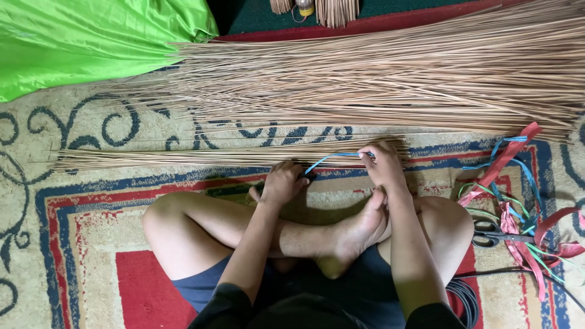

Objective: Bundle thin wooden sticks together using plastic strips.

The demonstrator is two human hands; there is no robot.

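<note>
**Blue strip pulled taut over a loose bundle of sticks**

The chief risk, as I judge it, is that the thin bundle of sticks [231,157] fans apart along the carpet [73,201]: the blue strip [332,157] reaches it only near its right end, and the long left part lies free, so an uneven pull could let single sticks slide out or roll. The strip itself looks narrow and slick; stretched between the two hands, it could slip through the fingers or snap back if the tension drops on one side. The person's bare foot [359,228] lies just under the right hand, close enough to be caught by a sudden jerk.

The left hand [281,181] rests knuckles-up at the near edge of the bundle, fingers curled shut over the strip's lower end, pressing it down against the sticks. The right hand [381,163] sits slightly higher and to the right, fingers pinched closed on the strip's other end, wrist bent toward the bundle. Both forearms reach forward over crossed legs.

Beyond the bundle a much larger heap of sticks [396,79] spreads across the floor, apart from it. To the right, near the knee, scissors [490,233] lie among red, green and blue ribbon scraps [518,183]. A green cloth [79,42] lies at the upper left.
</note>
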